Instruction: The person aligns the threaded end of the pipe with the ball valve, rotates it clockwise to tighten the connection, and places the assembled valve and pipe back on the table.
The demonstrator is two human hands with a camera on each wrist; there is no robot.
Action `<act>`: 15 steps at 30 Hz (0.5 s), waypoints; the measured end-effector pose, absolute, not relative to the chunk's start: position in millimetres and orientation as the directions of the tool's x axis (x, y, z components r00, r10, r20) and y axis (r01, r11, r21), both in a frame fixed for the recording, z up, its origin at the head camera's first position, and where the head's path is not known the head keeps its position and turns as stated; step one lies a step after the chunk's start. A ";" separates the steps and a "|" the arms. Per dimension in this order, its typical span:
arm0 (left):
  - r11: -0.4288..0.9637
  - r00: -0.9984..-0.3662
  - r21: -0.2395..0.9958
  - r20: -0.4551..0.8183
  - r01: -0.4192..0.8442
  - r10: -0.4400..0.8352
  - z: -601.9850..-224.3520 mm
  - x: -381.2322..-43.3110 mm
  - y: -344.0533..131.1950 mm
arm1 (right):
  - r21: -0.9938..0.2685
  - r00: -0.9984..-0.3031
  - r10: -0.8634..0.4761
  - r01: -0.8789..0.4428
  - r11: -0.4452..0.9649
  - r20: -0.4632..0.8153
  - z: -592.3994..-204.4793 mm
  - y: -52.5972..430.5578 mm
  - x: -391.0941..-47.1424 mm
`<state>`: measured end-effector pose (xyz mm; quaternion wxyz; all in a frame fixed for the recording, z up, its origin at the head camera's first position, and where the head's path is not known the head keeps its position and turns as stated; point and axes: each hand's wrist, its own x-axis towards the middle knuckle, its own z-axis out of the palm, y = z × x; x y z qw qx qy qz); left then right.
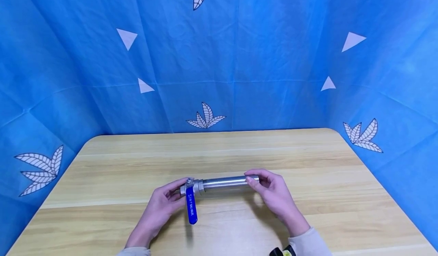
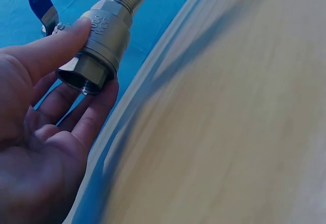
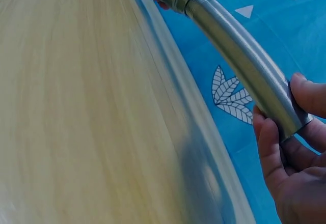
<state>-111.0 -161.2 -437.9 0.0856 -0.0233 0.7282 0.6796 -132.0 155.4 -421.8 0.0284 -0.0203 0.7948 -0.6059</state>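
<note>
A steel ball valve (image 1: 198,186) with a blue lever handle (image 1: 191,207) is joined to a straight metal pipe (image 1: 226,182). My left hand (image 1: 161,205) grips the valve body, thumb on one side and fingers beneath. In the left wrist view the valve's (image 2: 107,38) hex end opens toward the palm, and some pipe thread (image 2: 119,0) shows at the joint. The pipe's far end sits between thumb and fingers of my right hand (image 1: 276,193). Both hands hold the assembly roughly level above the table, its shadow below. The handle points toward me.
A wooden table (image 1: 219,149) with rounded far corners lies beneath the hands. Blue cloth (image 1: 219,58) printed with leaves and triangles hangs behind it and at both sides. A black device (image 1: 283,252) sits at the right sleeve's cuff.
</note>
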 end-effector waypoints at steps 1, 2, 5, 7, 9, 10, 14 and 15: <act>0.076 -0.984 0.985 -0.162 -0.156 0.080 -438.1 -111.2 -161.4 | -0.963 -0.998 -0.065 0.001 0.270 -0.020 -421.4 155.1 -132.1; 0.077 -0.983 0.985 -0.162 -0.156 0.081 -438.3 -111.4 -161.6 | -0.960 -0.998 -0.061 0.002 0.279 -0.020 -421.3 154.8 -132.1; 0.075 -0.984 0.985 -0.159 -0.153 0.086 -439.4 -111.8 -162.0 | -0.956 -0.998 -0.052 0.008 0.294 -0.024 -422.4 154.3 -132.4; 0.072 -0.984 0.987 -0.152 -0.146 0.090 -440.5 -112.0 -162.2 | -0.954 -0.999 -0.045 0.014 0.299 -0.029 -423.4 153.5 -132.6; 0.069 -0.985 0.988 -0.144 -0.137 0.092 -441.9 -112.1 -162.6 | -0.953 -0.999 -0.038 0.024 0.303 -0.037 -424.6 152.2 -132.9; 0.067 -0.985 0.988 -0.142 -0.137 0.093 -442.6 -112.3 -162.7 | -0.953 -0.999 -0.034 0.029 0.300 -0.041 -425.4 151.6 -133.3; 0.069 -0.985 0.988 -0.145 -0.139 0.098 -445.5 -112.7 -163.0 | -0.955 -0.998 -0.013 0.059 0.292 -0.066 -428.1 148.6 -135.1; 0.070 -0.984 0.988 -0.147 -0.141 0.099 -446.1 -112.7 -163.0 | -0.956 -0.997 -0.006 0.072 0.285 -0.077 -428.6 148.1 -135.5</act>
